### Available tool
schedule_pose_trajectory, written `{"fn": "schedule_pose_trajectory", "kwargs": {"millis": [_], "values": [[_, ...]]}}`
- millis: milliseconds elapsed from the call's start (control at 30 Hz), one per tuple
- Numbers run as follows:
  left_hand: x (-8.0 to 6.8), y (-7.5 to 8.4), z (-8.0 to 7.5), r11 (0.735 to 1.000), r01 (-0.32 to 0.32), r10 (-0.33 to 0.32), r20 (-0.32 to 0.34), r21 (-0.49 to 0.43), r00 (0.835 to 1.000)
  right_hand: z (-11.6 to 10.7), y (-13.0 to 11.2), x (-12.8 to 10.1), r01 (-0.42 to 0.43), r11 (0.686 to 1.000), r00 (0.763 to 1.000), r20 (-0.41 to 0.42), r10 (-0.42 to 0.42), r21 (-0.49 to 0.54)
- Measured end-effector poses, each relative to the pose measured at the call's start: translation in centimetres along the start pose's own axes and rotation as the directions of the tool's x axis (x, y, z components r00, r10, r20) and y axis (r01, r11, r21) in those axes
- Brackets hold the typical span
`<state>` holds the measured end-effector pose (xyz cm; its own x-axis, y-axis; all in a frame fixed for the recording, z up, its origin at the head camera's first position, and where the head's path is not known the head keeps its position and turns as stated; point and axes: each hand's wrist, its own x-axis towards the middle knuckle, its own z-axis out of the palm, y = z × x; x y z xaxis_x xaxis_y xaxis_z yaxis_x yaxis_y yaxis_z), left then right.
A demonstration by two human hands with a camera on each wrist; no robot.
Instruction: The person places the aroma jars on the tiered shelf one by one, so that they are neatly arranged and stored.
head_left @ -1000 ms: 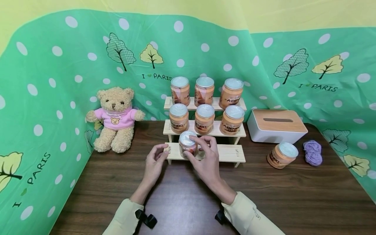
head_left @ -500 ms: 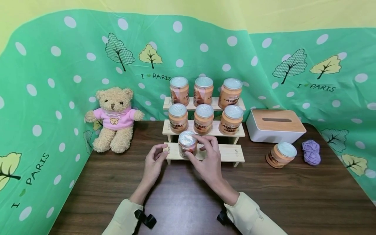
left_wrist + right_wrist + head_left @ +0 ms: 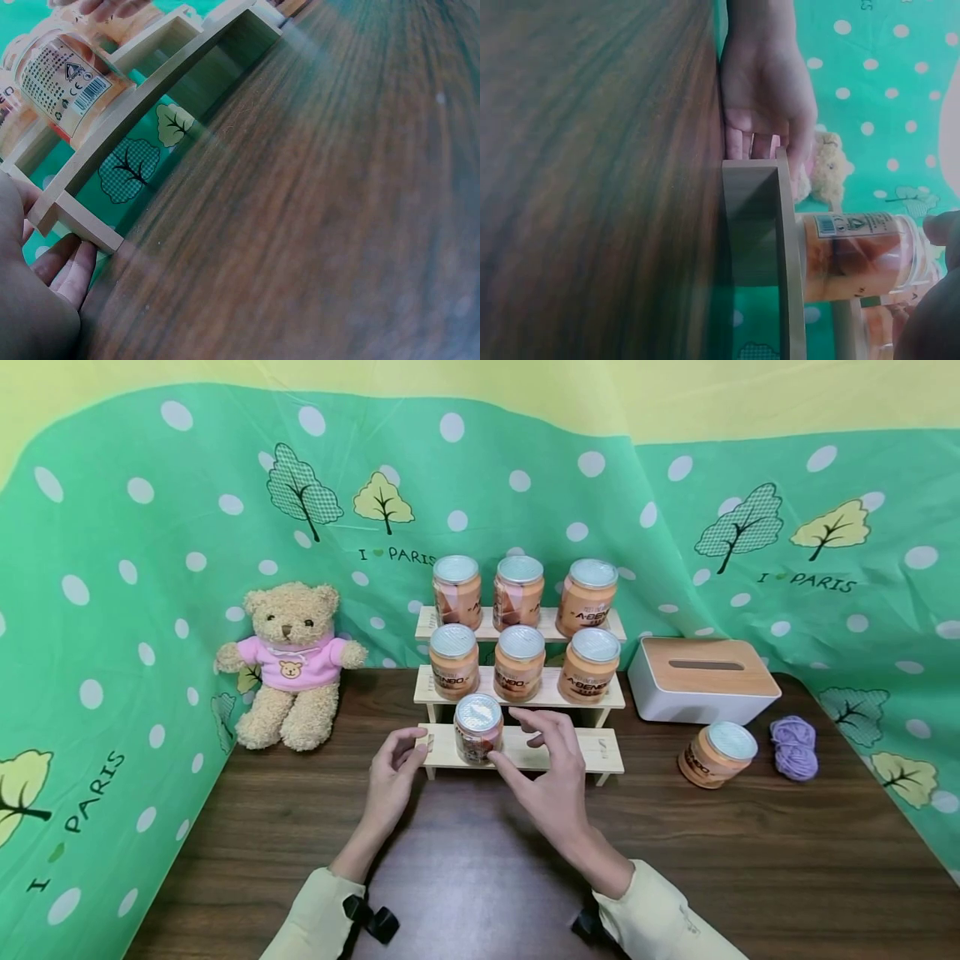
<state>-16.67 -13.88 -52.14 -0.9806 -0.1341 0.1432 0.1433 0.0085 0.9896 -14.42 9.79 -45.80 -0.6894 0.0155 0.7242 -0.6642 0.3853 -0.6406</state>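
Observation:
A three-tier wooden shelf [image 3: 585, 750] stands on the dark wood table. One orange jar with a silver lid [image 3: 478, 727] stands upright at the left of its bottom tier. My left hand [image 3: 415, 748] grips the left end of that tier, thumb on top. My right hand [image 3: 536, 747] hovers just right of the jar with fingers spread and relaxed, holding nothing. The left wrist view shows the jar [image 3: 64, 79] on the shelf [image 3: 150, 97] and my fingers [image 3: 64, 270] at its foot. In the right wrist view the jar [image 3: 859, 255] stands apart from a right fingertip [image 3: 941, 229].
Several more jars fill the two upper tiers [image 3: 520, 663]. One jar [image 3: 716, 756] lies tilted on the table at the right, beside purple yarn [image 3: 795, 747] and a white tissue box [image 3: 701, 681]. A teddy bear [image 3: 292, 664] sits at the left. Green cloth walls the back and sides.
My right hand has let go of the jar on the bottom tier and drawn back a little to the right, fingers opening. The left hand stays on the shelf end.

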Motion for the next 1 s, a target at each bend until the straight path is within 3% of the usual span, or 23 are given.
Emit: {"fn": "schedule_pose_trajectory", "kwargs": {"millis": [300,600,1000], "values": [[-0.1,-0.7,0.0,0.995,-0.096,0.096,-0.009,-0.002,0.995,-2.0,0.0,-0.9,0.020,1.000,0.999,-0.030,-0.020,0.011],[-0.1,-0.1,0.0,1.000,-0.003,0.003,-0.005,-0.009,1.000,-3.8,0.0,-1.0,0.004,1.000,0.997,-0.082,-0.002,0.020],[-0.1,-0.1,0.1,1.000,-0.020,0.020,-0.006,-0.011,1.000,-5.6,0.8,-1.3,0.018,0.999,0.989,-0.149,-0.011,0.050]]}}
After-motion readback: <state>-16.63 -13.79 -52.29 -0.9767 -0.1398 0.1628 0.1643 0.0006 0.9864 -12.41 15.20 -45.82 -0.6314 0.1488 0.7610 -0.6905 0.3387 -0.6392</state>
